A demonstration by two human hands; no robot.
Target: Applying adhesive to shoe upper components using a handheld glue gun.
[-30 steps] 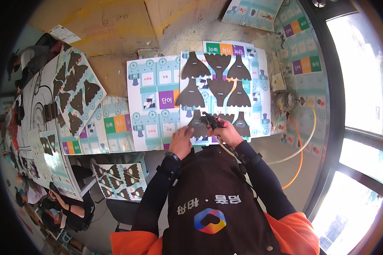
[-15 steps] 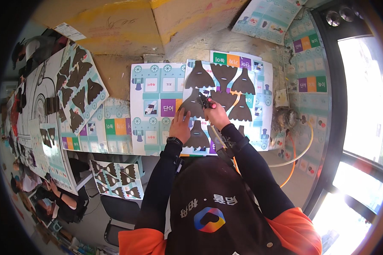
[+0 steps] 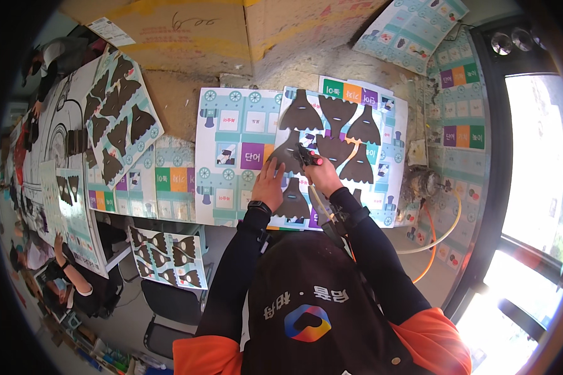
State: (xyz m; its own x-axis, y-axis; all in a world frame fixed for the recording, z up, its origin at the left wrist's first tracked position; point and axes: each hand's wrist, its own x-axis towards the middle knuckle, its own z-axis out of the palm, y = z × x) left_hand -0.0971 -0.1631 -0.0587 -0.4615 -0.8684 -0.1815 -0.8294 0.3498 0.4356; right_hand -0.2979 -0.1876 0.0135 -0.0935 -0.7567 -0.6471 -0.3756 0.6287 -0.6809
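- The left hand [image 3: 269, 187] lay with its fingers spread on the left side of a dark flared piece [image 3: 288, 150], grasping nothing that could be seen; the right hand [image 3: 323, 175] was wrapped round a small black tool [image 3: 308, 155] with a red end, over that piece's right side.
- Left of the left hand, a larger printed sheet [image 3: 241, 119] ran out flat to its own edge; ahead of both hands, a smaller sheet [image 3: 289, 97] bearing more dark pieces stopped short of the cardboard [image 3: 187, 44].
- Right of the right hand, the larger sheet ended near a round, crusted fitting [image 3: 424, 183], where an orange hose [image 3: 434, 234] and a pale hose [image 3: 459, 206] curved down.
- The right hand covered parts of the sheet beneath it; whether the tool's tip touched the piece could not be told.
- Far left of the left hand, a co-worker's hand [image 3: 59, 250] looked small and distorted; far right, the window [image 3: 538, 137] was glare-white.
- Worn tabletop [image 3: 294, 70] showed ahead of the hands; behind the left hand, to its left, stood a dark chair [image 3: 169, 300].
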